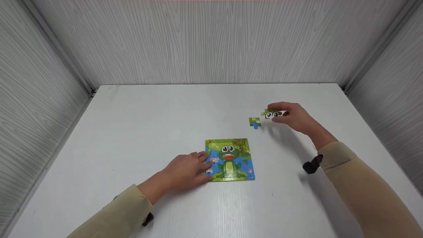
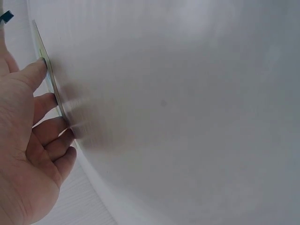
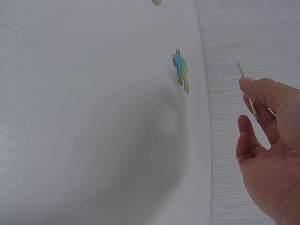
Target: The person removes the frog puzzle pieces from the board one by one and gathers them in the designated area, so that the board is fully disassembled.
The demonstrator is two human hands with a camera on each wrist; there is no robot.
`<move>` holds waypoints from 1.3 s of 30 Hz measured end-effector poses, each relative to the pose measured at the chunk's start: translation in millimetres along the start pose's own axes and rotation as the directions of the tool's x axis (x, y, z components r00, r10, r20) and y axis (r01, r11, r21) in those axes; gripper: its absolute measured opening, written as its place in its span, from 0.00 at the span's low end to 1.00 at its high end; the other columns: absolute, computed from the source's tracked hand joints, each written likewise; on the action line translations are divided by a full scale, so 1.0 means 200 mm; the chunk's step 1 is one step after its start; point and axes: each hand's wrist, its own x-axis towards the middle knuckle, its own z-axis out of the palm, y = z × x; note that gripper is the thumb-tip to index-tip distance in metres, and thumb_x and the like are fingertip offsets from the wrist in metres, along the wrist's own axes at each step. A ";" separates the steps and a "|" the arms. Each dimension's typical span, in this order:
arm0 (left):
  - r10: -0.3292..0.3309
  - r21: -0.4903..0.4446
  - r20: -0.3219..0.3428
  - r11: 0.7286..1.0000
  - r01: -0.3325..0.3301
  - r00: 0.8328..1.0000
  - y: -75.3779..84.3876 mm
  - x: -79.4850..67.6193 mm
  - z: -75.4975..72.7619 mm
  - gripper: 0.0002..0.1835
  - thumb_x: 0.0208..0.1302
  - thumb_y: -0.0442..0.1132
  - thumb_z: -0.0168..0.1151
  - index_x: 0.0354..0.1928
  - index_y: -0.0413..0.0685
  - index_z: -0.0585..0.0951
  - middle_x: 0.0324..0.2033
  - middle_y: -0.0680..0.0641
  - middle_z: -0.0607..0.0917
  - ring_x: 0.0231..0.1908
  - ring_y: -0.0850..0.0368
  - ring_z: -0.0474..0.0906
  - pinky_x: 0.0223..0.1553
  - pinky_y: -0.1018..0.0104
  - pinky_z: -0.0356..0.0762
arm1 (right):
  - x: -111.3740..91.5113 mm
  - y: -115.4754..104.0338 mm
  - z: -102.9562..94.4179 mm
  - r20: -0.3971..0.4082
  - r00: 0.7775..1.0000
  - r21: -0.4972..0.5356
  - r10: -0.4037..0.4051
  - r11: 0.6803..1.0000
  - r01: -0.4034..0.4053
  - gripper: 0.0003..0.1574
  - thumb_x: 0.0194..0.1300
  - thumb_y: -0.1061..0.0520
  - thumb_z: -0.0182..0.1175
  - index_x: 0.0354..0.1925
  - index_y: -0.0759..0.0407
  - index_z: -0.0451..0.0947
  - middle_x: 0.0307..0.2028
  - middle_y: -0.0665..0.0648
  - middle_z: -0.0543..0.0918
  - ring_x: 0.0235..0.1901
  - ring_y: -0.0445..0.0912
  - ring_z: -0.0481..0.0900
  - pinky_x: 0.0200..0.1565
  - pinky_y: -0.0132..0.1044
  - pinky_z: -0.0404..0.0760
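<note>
A square jigsaw board [image 1: 230, 168] with a smiling green frog picture lies on the white table. My left hand [image 1: 185, 170] is beside it, fingers spread and fingertips touching its left edge; the left wrist view shows the board [image 2: 52, 79] nearly edge-on by the fingertips. Farther back and to the right, my right hand [image 1: 295, 117] pinches a jigsaw piece [image 1: 268, 115] with two frog eyes between thumb and fingers, held above the table. In the right wrist view this piece [image 3: 240, 69] appears as a thin edge.
A loose green and blue jigsaw piece [image 1: 254, 121] lies on the table just left of my right hand. Wood-grained white panels, such as the back wall [image 1: 211, 43], enclose the table [image 1: 148, 115] at the back and both sides.
</note>
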 end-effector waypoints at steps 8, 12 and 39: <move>-0.007 -0.002 0.008 1.000 0.007 1.000 -0.01 -0.01 0.01 0.33 0.77 0.64 0.55 0.74 0.53 0.78 0.75 0.43 0.73 0.76 0.44 0.68 0.70 0.45 0.72 | 0.01 0.04 0.02 0.007 0.999 0.009 0.031 0.999 -0.032 0.29 0.75 0.58 0.67 0.71 0.57 0.78 0.66 0.55 0.82 0.68 0.49 0.74 0.64 0.49 0.71; -0.008 -0.002 -0.002 1.000 0.008 1.000 -0.01 -0.01 0.01 0.33 0.77 0.64 0.56 0.73 0.52 0.79 0.74 0.42 0.74 0.75 0.44 0.68 0.69 0.45 0.72 | 0.02 0.06 0.03 0.008 0.999 0.001 0.051 0.999 -0.051 0.30 0.74 0.59 0.67 0.71 0.58 0.78 0.66 0.56 0.82 0.68 0.50 0.73 0.64 0.50 0.71; -0.001 0.017 0.006 1.000 0.001 1.000 -0.01 0.00 0.01 0.33 0.78 0.65 0.54 0.74 0.54 0.77 0.75 0.44 0.73 0.75 0.44 0.69 0.69 0.45 0.73 | 0.05 0.18 0.06 0.028 0.992 0.011 0.120 0.993 -0.120 0.31 0.75 0.59 0.66 0.73 0.58 0.76 0.69 0.59 0.79 0.71 0.55 0.71 0.70 0.56 0.70</move>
